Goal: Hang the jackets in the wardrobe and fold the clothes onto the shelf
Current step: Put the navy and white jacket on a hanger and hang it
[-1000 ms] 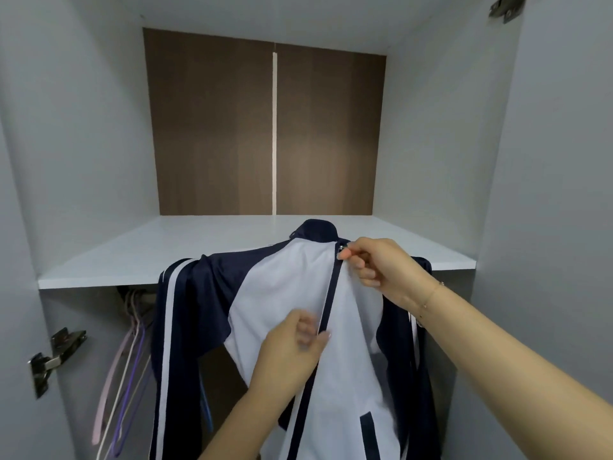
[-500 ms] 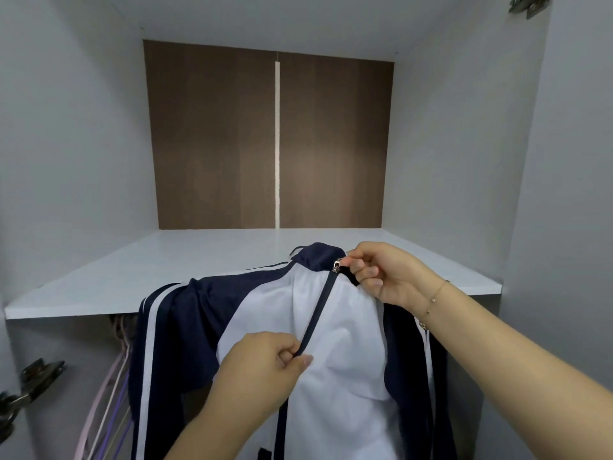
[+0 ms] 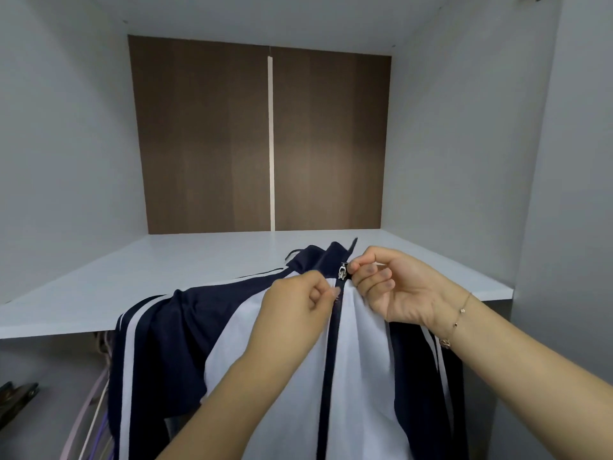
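A navy and white track jacket (image 3: pixel 275 386) hangs in the wardrobe below the shelf, its front facing me and its navy collar rising above the shelf edge. My right hand (image 3: pixel 394 287) pinches the jacket at the metal zipper pull (image 3: pixel 341 272) near the collar. My left hand (image 3: pixel 298 307) pinches the white front panel just left of the navy zipper line, a little below the pull. The hanger under the jacket is hidden.
The white shelf (image 3: pixel 166 277) runs across the wardrobe in front of a brown back panel (image 3: pixel 265 137). Several pink and purple hangers (image 3: pixel 89 423) hang at lower left beside a door hinge (image 3: pixel 16 396). Grey side walls close in on both sides.
My left hand has climbed up the zipper line from the chest to just below the collar. My right hand stays at the zipper pull. The view has moved closer.
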### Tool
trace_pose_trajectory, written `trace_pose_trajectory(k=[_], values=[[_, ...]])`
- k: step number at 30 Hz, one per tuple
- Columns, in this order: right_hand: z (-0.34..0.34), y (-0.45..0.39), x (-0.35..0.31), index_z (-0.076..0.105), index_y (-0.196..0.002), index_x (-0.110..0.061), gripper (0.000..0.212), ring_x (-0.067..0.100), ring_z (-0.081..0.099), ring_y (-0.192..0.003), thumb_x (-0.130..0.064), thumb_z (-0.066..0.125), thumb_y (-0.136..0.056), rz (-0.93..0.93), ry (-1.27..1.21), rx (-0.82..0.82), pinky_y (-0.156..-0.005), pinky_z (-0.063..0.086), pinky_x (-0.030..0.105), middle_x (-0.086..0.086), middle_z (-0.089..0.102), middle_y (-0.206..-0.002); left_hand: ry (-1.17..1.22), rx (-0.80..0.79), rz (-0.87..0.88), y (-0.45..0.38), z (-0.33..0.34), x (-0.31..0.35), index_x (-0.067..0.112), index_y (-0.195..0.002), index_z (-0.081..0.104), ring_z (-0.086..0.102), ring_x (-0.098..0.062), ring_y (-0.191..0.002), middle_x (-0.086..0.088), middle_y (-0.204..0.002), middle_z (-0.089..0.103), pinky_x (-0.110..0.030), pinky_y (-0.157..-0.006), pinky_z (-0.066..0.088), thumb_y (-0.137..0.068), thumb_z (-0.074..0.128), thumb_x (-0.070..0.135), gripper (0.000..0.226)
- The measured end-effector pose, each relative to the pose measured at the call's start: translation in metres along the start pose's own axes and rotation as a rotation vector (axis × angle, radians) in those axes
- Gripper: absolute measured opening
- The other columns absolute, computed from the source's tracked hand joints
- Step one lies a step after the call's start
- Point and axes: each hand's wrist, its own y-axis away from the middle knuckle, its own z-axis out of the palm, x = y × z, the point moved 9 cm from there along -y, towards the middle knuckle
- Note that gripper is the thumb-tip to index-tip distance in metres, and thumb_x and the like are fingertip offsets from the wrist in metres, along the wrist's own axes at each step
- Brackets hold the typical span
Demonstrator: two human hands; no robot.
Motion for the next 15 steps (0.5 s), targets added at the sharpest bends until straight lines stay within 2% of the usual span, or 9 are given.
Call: trace_pose_trajectory(k=[2,4,5,7,8,10,13,15], values=[[-0.003,0.001,-0.004,0.054,-0.072,-0.002,0.020,0.005,0.042,-0.029,0.011,0.064,-0.060,0.000,-0.117,-0.020,-0.027,0.036,0.018,0.000,0.044,-0.048,-0.001,-0.072,-0.010,0.004,0.012,-0.005,0.021,-0.071,0.062,0.060,-0.010,-0.060,0.005,-0.062,0.065,-0.031,-0.066,0.051,-0.091,0.065,0.031,0.023],[-0.002,0.003,-0.005,0.055,-0.073,0.000,0.030,0.007,0.043,-0.030,0.018,0.072,-0.056,0.009,-0.111,-0.052,-0.027,0.037,0.018,0.000,0.045,-0.048,-0.040,-0.046,0.020,0.006,0.015,-0.004,0.023,-0.073,0.059,0.059,-0.009,-0.064,0.005,-0.063,0.063,-0.027,-0.063,0.049,-0.091,0.063,0.039,0.024],[-0.001,0.004,-0.003,0.057,-0.072,0.001,0.030,0.007,0.042,-0.029,0.018,0.074,-0.055,0.024,-0.074,-0.067,-0.027,0.037,0.018,0.000,0.044,-0.049,-0.050,0.003,0.039,0.006,0.011,-0.002,0.026,-0.075,0.056,0.057,-0.006,-0.068,0.007,-0.066,0.061,-0.019,-0.060,0.044,-0.088,0.063,0.045,0.025],[0.000,0.007,-0.001,0.058,-0.070,0.000,0.013,0.005,0.038,-0.028,0.009,0.067,-0.067,0.036,0.037,-0.060,-0.025,0.032,0.016,-0.002,0.041,-0.048,-0.053,0.062,0.065,0.003,0.006,0.004,0.031,-0.080,0.053,0.053,0.003,-0.076,0.014,-0.074,0.057,-0.010,-0.062,0.039,-0.080,0.065,0.057,0.029],[0.000,0.007,-0.001,0.059,-0.068,0.000,0.005,0.005,0.036,-0.027,0.002,0.062,-0.072,0.031,0.080,-0.050,-0.024,0.028,0.015,-0.004,0.039,-0.047,-0.066,0.064,0.083,0.001,0.007,0.006,0.031,-0.082,0.053,0.052,0.005,-0.078,0.015,-0.076,0.056,-0.007,-0.065,0.038,-0.080,0.066,0.056,0.028],[-0.004,0.009,-0.003,0.060,-0.066,-0.001,0.011,0.005,0.033,-0.024,-0.005,0.057,-0.076,0.025,0.118,-0.029,-0.023,0.021,0.013,-0.005,0.037,-0.045,-0.120,0.067,0.113,-0.003,0.009,0.011,0.031,-0.080,0.054,0.053,0.002,-0.079,0.015,-0.074,0.055,-0.008,-0.066,0.038,-0.086,0.066,0.045,0.019],[-0.010,0.009,-0.007,0.058,-0.066,-0.001,0.015,0.004,0.031,-0.023,-0.006,0.053,-0.078,0.022,0.107,0.017,-0.023,0.017,0.013,-0.005,0.036,-0.044,-0.158,0.067,0.088,-0.006,0.012,0.009,0.028,-0.076,0.057,0.055,-0.004,-0.068,0.012,-0.068,0.056,-0.014,-0.063,0.042,-0.089,0.065,0.035,0.017],[-0.012,0.008,-0.009,0.057,-0.065,0.000,0.016,0.004,0.032,-0.023,-0.005,0.053,-0.079,0.034,0.050,0.023,-0.023,0.017,0.013,-0.005,0.037,-0.044,-0.153,0.035,0.049,-0.008,0.015,0.005,0.025,-0.074,0.059,0.054,-0.004,-0.063,0.010,-0.066,0.059,-0.013,-0.061,0.041,-0.087,0.065,0.030,0.015]])
